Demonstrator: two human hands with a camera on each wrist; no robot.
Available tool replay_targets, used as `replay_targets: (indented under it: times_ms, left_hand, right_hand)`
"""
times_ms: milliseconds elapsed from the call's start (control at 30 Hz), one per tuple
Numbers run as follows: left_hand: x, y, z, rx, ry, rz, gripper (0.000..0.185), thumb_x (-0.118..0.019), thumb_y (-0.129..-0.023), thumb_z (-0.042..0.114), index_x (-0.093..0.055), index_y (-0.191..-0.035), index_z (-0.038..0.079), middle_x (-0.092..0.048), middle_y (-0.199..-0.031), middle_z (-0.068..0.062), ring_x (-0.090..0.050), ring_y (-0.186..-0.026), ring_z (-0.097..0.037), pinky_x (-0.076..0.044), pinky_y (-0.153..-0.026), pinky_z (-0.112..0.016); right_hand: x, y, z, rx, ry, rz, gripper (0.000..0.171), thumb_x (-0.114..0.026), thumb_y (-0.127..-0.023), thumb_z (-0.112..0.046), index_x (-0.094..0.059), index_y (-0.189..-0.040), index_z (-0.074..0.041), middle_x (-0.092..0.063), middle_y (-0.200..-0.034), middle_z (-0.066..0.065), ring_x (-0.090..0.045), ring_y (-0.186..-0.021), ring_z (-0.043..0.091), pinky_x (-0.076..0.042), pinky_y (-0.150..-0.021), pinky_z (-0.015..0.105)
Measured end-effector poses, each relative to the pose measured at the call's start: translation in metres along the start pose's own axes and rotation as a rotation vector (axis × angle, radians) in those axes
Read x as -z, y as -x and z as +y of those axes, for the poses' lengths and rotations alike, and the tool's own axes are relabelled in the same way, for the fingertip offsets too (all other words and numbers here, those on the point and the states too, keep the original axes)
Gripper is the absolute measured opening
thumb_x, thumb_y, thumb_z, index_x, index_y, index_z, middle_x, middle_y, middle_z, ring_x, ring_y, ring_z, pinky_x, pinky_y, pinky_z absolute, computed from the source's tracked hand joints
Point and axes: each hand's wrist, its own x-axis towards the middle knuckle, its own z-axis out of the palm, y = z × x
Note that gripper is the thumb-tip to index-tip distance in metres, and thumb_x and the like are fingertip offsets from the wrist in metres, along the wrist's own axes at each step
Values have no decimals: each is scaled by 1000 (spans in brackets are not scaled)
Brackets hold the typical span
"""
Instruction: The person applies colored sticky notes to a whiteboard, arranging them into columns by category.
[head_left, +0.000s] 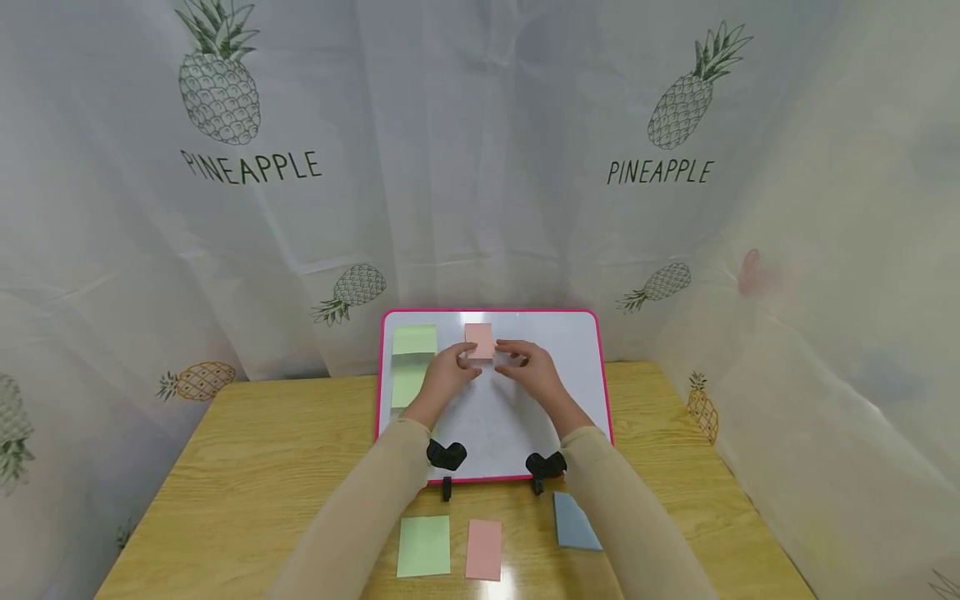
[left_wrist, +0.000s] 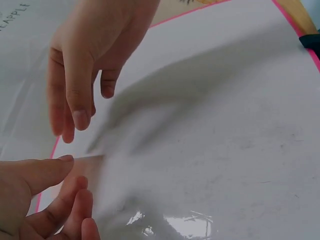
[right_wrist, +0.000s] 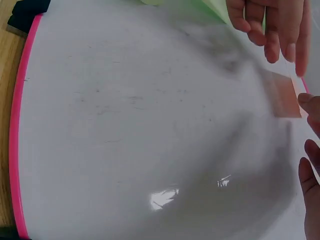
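Lying between both hands, pink note on whiteboard.

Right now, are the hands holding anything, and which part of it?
Both hands touch the small pink paper sticky note on the pink-framed whiteboard: left hand at its lower left corner, right hand at its lower right edge.

Your whiteboard is glossy white with a hot-pink rim and black clips. On it you have two pale green notes and one salmon-pink note. The table is light yellow wood grain; on it lie green, pink and blue-grey pads. Your sleeves are beige. The curtain is white with outlined pineapples and "PINEAPPLE" lettering.
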Motion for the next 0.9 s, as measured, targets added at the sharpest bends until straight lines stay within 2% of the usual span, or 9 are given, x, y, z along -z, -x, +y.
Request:
replay_targets:
  times_ms: [200, 367, 600, 767, 900]
  left_hand:
    - [-1, 14, -7, -24, -4, -29, 52, -75, -86, 13, -58, -135, 14, -61, -82, -3, -53, -70, -17, -44, -62, -29]
    - [-3, 25, -16, -24, -20, -59, 52, -76, -86, 15, -58, -135, 16, -61, -82, -2, -54, -71, -18, -45, -62, -30]
    - [-1, 43, -26, -53, -42, -105, 51, -75, -87, 17, -58, -135, 16, -61, -83, 1, -56, -74, -17, -47, -63, -31]
    - [-2, 58, -30, -70, -70, -129, 49, -75, -87, 17, -58, -134, 16, -60, -83, 3, -56, -74, -16, -47, -62, -30]
    - [-5, 73, -38, -96, -90, -160, 49, -75, -87, 16, -58, -133, 15, -61, -85, 3, -57, -75, -16, -47, -61, -30]
  right_hand:
    - [-2, 15, 4, -3, -9, -16, 37, -79, -83, -15, -72, -118, -18, -64, -119, -4, -53, -101, 20, -50, -76, 33]
    - [-4, 29, 6, -19, -52, -34, 34, -79, -82, -15, -73, -116, -19, -66, -114, -6, -54, -100, 20, -50, -75, 34]
    - [-6, 48, 5, 6, -126, -68, 33, -78, -82, -8, -73, -115, -11, -67, -112, -1, -56, -100, 26, -50, -76, 36]
    - [-9, 64, 4, 6, -149, -108, 33, -78, -82, -6, -73, -114, -9, -67, -112, -1, -56, -101, 28, -50, -80, 36]
    - [-15, 78, 3, 28, -165, -154, 33, -75, -84, -3, -71, -116, -5, -66, -115, 9, -55, -102, 33, -49, -81, 33]
